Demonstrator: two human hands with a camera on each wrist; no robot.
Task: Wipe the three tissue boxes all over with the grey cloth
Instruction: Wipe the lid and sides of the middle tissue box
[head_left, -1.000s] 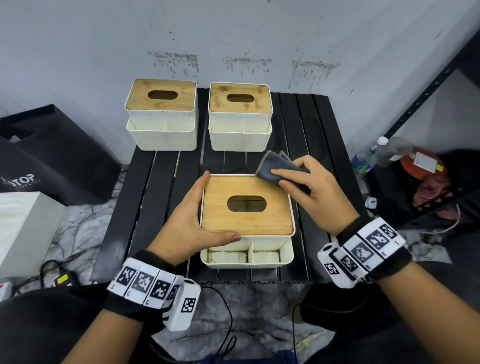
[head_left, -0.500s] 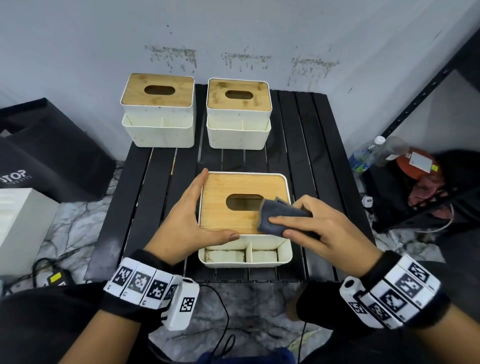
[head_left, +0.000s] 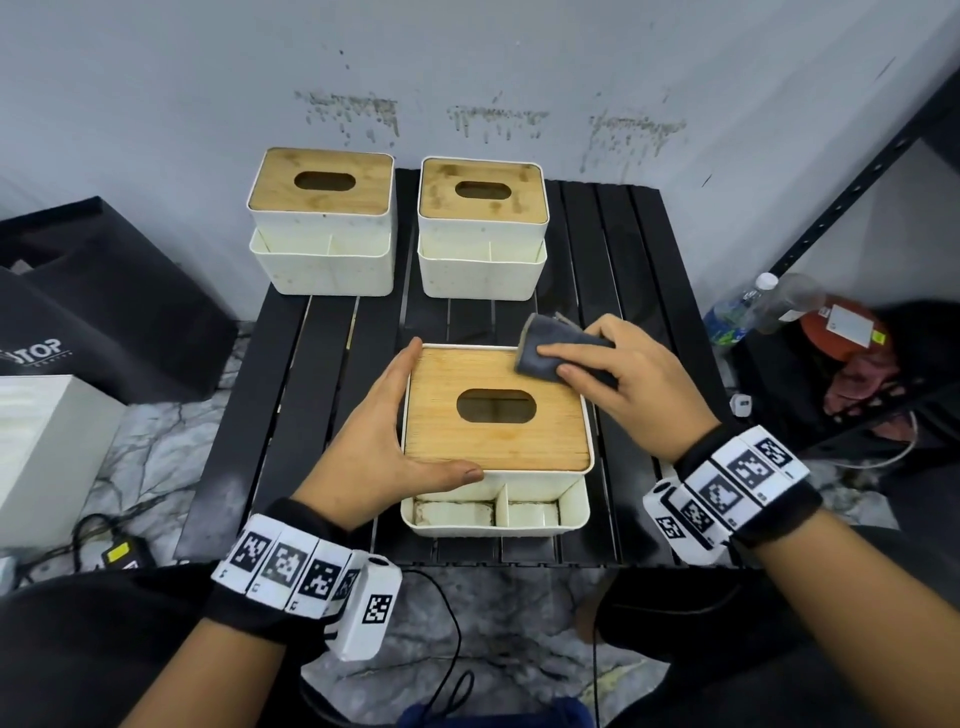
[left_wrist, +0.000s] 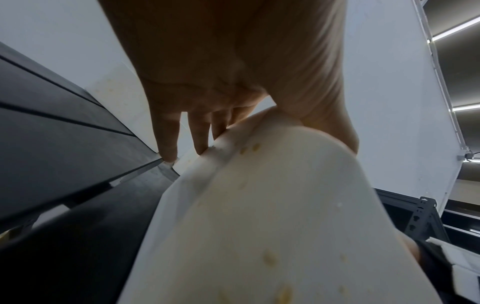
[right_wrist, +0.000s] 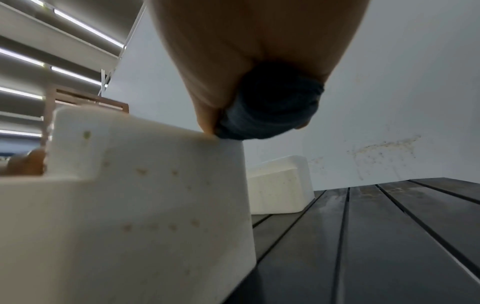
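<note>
Fingers (head_left: 571, 354) pinching the grey cloth (head_left: 540, 343), the right hand (head_left: 641, 387) has swept back across the near tissue box (head_left: 519, 447) to its far corner; the left hand (head_left: 374, 441), flat-fingered, braces it. The lid seems mid-wipe.

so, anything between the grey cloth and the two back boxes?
Nothing visible. The right hand holds the grey cloth on the far right corner of the near box; only bare table slats separate it from the rear left box and rear right box. The left hand braces that box's left side.
</note>
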